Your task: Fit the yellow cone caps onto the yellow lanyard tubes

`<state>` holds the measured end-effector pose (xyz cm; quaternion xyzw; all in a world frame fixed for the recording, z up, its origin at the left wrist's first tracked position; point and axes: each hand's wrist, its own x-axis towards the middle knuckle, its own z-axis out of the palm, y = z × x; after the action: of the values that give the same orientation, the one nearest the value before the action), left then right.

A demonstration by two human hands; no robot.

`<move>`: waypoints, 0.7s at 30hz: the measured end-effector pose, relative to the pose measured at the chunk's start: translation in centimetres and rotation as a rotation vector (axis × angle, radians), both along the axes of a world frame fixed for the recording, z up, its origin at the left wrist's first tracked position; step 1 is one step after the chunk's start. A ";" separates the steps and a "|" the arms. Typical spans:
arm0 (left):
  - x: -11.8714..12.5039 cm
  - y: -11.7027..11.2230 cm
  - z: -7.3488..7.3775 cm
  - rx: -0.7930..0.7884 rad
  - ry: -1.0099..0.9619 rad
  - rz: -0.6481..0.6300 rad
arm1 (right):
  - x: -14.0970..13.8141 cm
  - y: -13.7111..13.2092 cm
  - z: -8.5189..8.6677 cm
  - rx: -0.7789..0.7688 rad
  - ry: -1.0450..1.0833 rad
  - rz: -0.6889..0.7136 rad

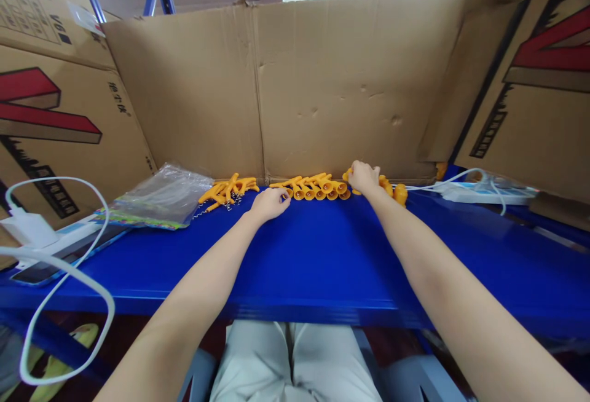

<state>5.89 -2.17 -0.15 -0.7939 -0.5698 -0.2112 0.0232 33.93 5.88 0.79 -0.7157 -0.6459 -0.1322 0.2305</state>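
My left hand (270, 204) rests on the blue shelf at the left end of a stacked row of yellow funnel-ended pieces (321, 190). Its fingers are closed around the edge of the leftmost piece. To the left of this hand lies a loose heap of yellow branched pieces (227, 189) with dark and silvery spiral bits. Past the row's right end, my right hand (365, 176) reaches down with bent fingers. A bit of yellow shows at its fingertips, though the hand covers most of it. Beside it are rounded yellow pieces (400, 194).
A cardboard panel (350, 94) stands behind the blue shelf (313, 254), with cartons at both sides. Clear plastic bags (161, 196) lie at left. A white charger (30, 230) with a looping cable, a phone (41, 273) and a power strip (488, 193) sit towards the sides.
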 end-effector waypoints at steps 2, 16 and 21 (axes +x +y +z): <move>-0.3 0.1 0.1 0.002 -0.005 0.086 | -0.2 -0.4 1.2 0.079 0.048 0.009; -6.5 2.4 -0.8 -0.091 -0.267 0.752 | -4.6 -7.5 1.4 -0.064 0.123 0.239; -7.8 3.5 -1.7 -0.067 -0.376 0.716 | -5.3 -7.6 -0.6 -0.248 -0.033 0.405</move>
<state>-1.89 1.30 -1.81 -0.4931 -0.8111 -0.3127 -0.0350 28.66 -1.67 0.16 -0.5921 -0.7912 -0.0145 0.1522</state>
